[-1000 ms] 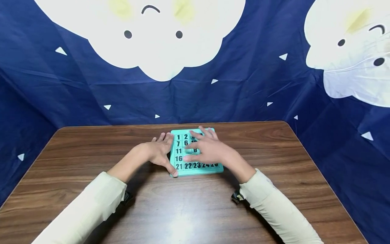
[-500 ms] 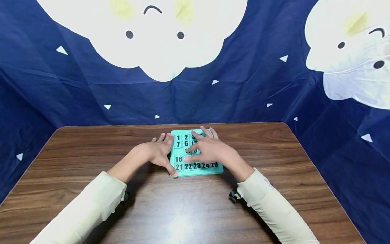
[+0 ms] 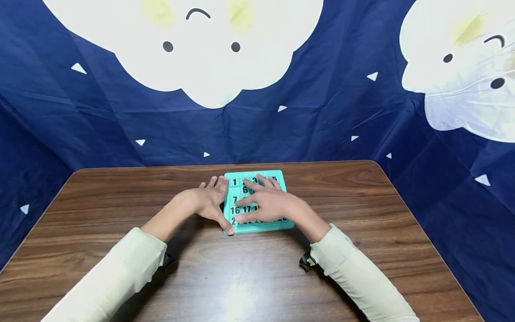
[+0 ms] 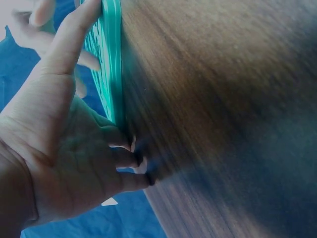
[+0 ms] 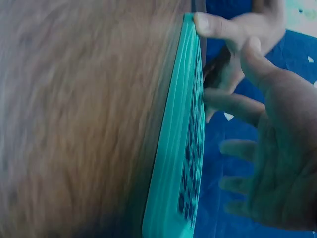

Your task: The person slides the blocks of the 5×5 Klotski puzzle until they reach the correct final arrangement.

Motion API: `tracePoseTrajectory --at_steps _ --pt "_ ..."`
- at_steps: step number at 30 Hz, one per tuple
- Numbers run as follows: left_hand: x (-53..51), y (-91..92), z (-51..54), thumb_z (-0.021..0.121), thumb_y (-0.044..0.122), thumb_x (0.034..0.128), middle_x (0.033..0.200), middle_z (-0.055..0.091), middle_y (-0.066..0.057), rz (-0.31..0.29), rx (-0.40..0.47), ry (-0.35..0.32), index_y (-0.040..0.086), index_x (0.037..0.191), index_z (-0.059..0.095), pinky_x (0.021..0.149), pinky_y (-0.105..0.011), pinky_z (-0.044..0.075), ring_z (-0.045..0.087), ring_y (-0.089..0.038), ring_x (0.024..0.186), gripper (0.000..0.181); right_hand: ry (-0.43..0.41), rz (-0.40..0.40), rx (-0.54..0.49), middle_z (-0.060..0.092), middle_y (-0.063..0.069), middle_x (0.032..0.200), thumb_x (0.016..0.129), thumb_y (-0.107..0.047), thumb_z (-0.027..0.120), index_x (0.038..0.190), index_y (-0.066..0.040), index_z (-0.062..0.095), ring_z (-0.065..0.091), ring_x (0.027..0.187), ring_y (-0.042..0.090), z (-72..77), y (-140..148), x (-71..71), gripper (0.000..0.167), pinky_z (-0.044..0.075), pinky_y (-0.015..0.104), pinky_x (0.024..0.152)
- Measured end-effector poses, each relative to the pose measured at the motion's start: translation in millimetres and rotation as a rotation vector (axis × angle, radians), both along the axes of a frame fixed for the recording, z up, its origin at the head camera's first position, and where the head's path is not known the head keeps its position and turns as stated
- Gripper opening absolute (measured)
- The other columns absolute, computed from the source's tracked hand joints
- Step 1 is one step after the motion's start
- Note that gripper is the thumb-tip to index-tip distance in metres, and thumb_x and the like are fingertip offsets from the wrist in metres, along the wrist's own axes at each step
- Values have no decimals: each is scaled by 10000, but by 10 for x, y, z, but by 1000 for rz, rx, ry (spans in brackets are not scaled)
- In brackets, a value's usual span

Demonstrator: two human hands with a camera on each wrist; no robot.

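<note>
On the table lies a teal number slide puzzle (image 3: 263, 228), its tiles printed with black numbers. My left hand (image 3: 207, 201) rests along its left edge, thumb on the near left corner and fingers stretched towards the far side. In the left wrist view, the fingertips (image 4: 134, 184) reach down beside the frame onto the wood. My right hand (image 3: 269, 203) hovers over the puzzle with fingers spread, hiding many tiles. Its index fingertip is near the tile marked 7 (image 3: 235, 200); in the right wrist view, one finger reaches the tile face.
The brown wooden table (image 3: 354, 201) surrounds the puzzle. Behind it hangs a dark blue cloth (image 3: 193, 129) with white clouds and triangles. A small dark device (image 3: 307, 261) sits under the right cuff.
Tile 11 has slid right, then tile 7 has slid down one row, leaving a gap below tile 1. My right hand has shifted left and nearer; the left hand has stayed in place.
</note>
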State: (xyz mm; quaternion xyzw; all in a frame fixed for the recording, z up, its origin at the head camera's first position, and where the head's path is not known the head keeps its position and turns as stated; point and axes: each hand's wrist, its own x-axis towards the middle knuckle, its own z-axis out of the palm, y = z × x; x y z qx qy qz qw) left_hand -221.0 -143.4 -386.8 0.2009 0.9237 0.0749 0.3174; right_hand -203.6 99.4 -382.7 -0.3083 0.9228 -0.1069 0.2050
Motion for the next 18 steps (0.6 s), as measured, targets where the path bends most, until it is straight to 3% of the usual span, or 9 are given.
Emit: tracePoseTrajectory --at_steps 5,13,18 --pt "13 -16 -6 907 826 756 1867 -156 -283 4 3 4 -28 1778 -125 1431 -683 -13 -145 -480 1758 1685 58 -94 24 65 87 1923 1075 -776 554 1681 -401 548 -38 1775 492 -36 43 -47 712 -19 731 1417" --pt "-10 -16 -1 882 840 776 1866 -171 -277 -8 -22 -3 -28 1777 -132 1426 -697 -11 -154 -477 1757 1669 23 -29 20 29 97 1926 1043 -838 542 1737 -427 437 -49 1773 501 -66 -74 -100 813 -2 732 1417" --pt "-8 -4 -5 891 829 775 1870 -166 -272 -4 -13 -4 -20 1779 -135 1428 -692 -13 -150 -475 1759 1668 30 -49 -1 58 61 1927 1050 -793 591 1656 -425 576 -51 1780 473 -27 42 -43 709 -16 743 1411"
